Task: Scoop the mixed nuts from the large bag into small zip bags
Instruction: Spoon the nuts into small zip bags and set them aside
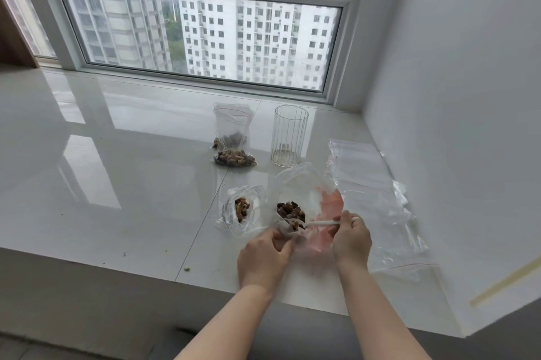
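Now we see the white ledge (131, 184) under the window (202, 37). Flat empty bags (377, 184) lie by the wall. Our big bag (304, 192) of nuts (289, 210) stands open near the front edge. A clear cup (289, 140) stands behind it. Two filled small bags (232, 140) sit beside the cup. One open small bag (243, 210) sits just left of the big bag. Our left hand (263, 257) pinches the big bag's rim. Our right hand (351, 239) holds a white spoon (319, 223) with nuts, inside the big bag.
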